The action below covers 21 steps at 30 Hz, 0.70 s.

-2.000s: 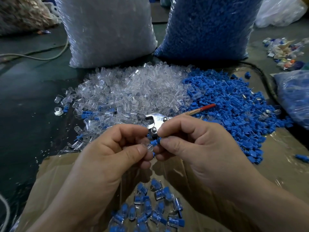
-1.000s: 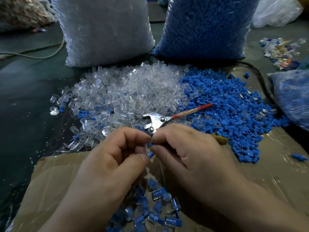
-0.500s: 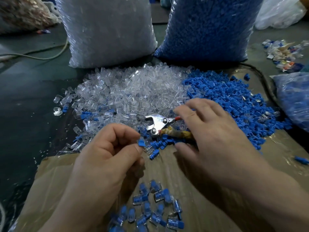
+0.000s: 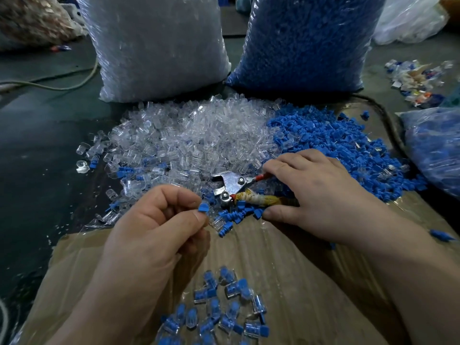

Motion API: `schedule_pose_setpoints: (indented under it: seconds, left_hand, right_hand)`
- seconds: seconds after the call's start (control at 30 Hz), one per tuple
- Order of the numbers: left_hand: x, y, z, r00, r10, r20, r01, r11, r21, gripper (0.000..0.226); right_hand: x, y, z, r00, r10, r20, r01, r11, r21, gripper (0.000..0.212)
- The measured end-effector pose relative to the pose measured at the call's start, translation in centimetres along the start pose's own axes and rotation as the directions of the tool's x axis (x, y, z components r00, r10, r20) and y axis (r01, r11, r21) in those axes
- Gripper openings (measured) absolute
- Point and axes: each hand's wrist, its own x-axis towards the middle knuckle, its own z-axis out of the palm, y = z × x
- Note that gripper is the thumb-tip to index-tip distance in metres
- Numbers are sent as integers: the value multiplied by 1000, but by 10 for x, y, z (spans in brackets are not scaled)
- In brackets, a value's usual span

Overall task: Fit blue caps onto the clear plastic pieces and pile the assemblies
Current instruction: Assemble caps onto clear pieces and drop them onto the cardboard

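Blue cap (image 4: pixel 203 208): sitting pinched between thumb tip and forefinger of the left hand (image 4: pixel 149 232), held just above the near edge of the loose parts. The other fingers are curling in towards the palm.

Right hand (image 4: pixel 323 195): lying palm down with fingers spread and nearly straight, covering the handles of the pliers (image 4: pixel 231 185). One handle is showing red, the other is wrapped in yellowish tape. The bare metal head is pointing left, lying among loose parts.

Pile of assemblies (image 4: pixel 224 307): lying nearest the camera on the cardboard sheet (image 4: pixel 286 257). Each is a short clear shell with a blue end. The sheet is looking glossy, ribbed and brown.

Heap of clear pieces (image 4: pixel 194 140): spreading beyond the hands, small, glassy and hollow. Heap of blue caps (image 4: pixel 336 145): touching it on the right, matte and blocky, running under the right hand's fingers.

Containers: a clear bag (image 4: pixel 159 46) is standing upright behind the clear heap, packed with clear pieces. A second bag (image 4: pixel 303 41) is standing beside it, packed with blue ones. A third bag (image 4: pixel 435 145) at the right edge is showing blue contents through crinkled film.

The floor (image 4: pixel 37 145) is dark green, with a pale cable (image 4: pixel 62 85) lying across it at left.
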Motion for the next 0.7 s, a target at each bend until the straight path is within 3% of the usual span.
schedule_pose_setpoints:
  seconds: [0.27,0.47,0.57,0.7]
  left_hand:
    - [-1,2,5,1000,-12,-7,11,999,-39,28]
    - [1,-2,-3,999,50,-20,-50,998,23,26]
    - [1,-4,-6,994,99,-50,-95,993,72,27]
    - [2,-5,-5,979,190,-77,-181,976,119,17]
  right_hand:
    - [-3,-1,0,986,5,-167,-13,999,-47,65]
    - [-15,-10,-12,901,80,-427,59,951,303,13]
    - [-26,-19,-13,905,22,-426,99,960,261,22]
    - [-33,-25,-9,949,-53,-310,102,984,144,41]
